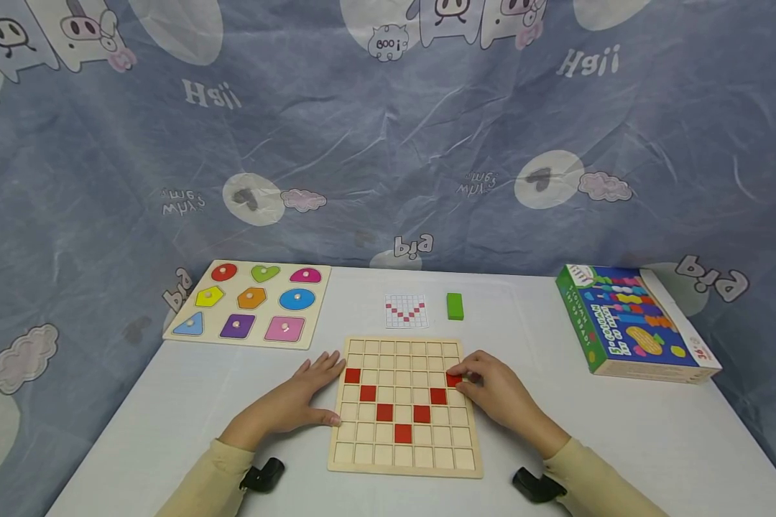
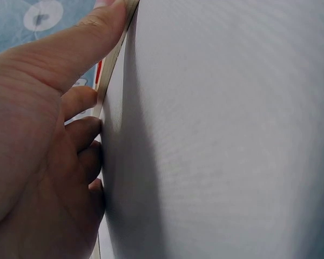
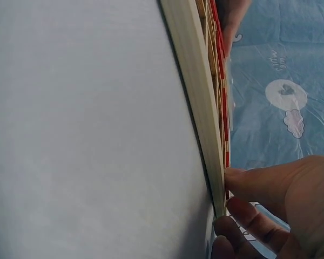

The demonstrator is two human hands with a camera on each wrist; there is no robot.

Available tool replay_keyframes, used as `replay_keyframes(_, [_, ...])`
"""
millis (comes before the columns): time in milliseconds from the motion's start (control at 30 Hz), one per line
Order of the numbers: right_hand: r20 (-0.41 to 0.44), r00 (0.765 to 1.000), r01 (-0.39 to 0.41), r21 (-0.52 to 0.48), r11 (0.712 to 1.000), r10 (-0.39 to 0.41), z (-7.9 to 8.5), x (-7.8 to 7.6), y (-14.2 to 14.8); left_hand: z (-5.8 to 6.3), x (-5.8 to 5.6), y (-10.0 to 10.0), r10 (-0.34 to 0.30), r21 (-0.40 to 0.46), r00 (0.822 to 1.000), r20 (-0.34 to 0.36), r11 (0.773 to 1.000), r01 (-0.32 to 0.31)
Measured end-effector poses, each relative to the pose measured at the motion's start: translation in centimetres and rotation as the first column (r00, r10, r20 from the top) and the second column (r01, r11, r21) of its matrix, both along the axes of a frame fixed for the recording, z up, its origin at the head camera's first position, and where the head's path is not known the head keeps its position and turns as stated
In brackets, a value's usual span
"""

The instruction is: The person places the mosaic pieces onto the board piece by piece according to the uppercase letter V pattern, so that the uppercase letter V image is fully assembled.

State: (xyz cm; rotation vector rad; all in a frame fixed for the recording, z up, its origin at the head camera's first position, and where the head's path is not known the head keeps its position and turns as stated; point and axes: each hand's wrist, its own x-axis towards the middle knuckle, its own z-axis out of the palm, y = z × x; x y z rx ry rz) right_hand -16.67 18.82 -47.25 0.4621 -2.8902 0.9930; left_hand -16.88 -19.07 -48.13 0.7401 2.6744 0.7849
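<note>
A wooden grid board (image 1: 403, 472) lies flat on the white table, with several red square tiles (image 1: 403, 434) set in its cells in a V shape. At the board's right edge, my right hand (image 1: 504, 391) has its thumb and fingertips on the red tile (image 1: 454, 380) at the V's upper right end, partly covering it. My left hand (image 1: 291, 402) rests along the left edge, fingers spread and thumb touching the frame. The left wrist view shows that thumb (image 2: 92, 35) against the board's side. In the right wrist view, the right thumb (image 3: 259, 182) touches the board's top near its edge.
Behind the board lie a pattern card (image 1: 407, 311) with a pink V and a green block (image 1: 455, 306). A shape puzzle board (image 1: 233, 338) sits at the back left, a colourful box (image 1: 640, 323) at the back right. A printed blue cloth (image 1: 388, 143) hangs behind the table.
</note>
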Motion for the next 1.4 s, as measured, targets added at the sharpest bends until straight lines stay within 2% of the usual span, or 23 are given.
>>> replay_keyframes(600, [-0.033,0.999,-0.002,0.006,1.0,0.002,0.1,0.4,0.0,0.1,0.1,-0.1,-0.01,0.014,1.0,0.003,1.0,0.01])
replay_keyframes(900, [0.02,1.0,0.011,0.005,1.0,-0.012,0.6,1.2,-0.3,0.0,0.1,-0.1,-0.006,0.006,1.0,0.005,1.0,0.006])
replay_keyframes(1067, [0.046,0.999,-0.005,-0.016,1.0,0.006,1.0,1.9,-0.7,0.1,0.1,0.0,-0.001,0.01,1.0,0.01,1.0,0.001])
replay_keyframes(1400, [0.04,0.997,-0.069,-0.04,0.997,0.071,1.3,2.9,-1.5,0.1,0.1,0.0,0.001,0.001,1.0,0.012,1.0,-0.001])
